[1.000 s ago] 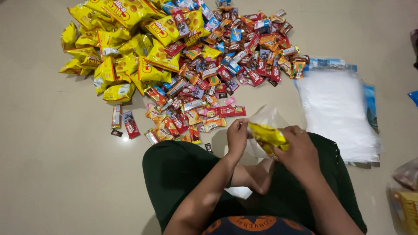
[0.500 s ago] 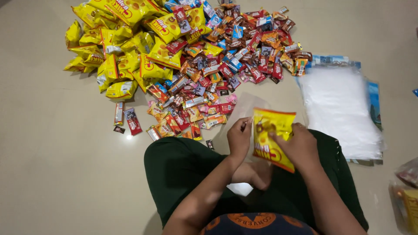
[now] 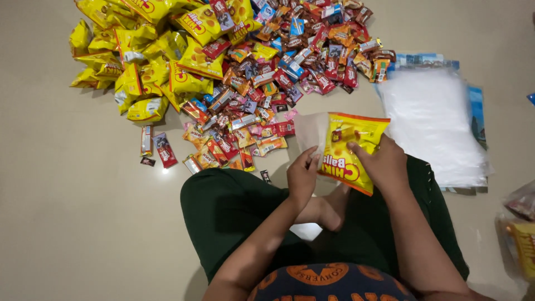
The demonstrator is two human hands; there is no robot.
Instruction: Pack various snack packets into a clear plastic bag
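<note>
While the glossy yellow snack bag (image 3: 348, 153) sat half inside a thin clear plastic bag (image 3: 311, 131), the right hand (image 3: 384, 164) clasped its crinkled face and the left hand (image 3: 302, 177) pinched the clear film beside it. Beyond the snack bag lay heaped small sweet wrappers (image 3: 278, 72); right of it, a stack of clear bags (image 3: 432, 122).

Floor (image 3: 72, 223): beige, smooth. Heap of yellow snack bags (image 3: 150, 61) at upper left. Touching it on the right, a spread of small mixed sweets and bars (image 3: 278, 83), mostly red and orange. Stack of clear plastic bags (image 3: 432, 122) at right, lying on blue-edged sheets. Dark green trousers (image 3: 234, 217) at bottom centre.
</note>
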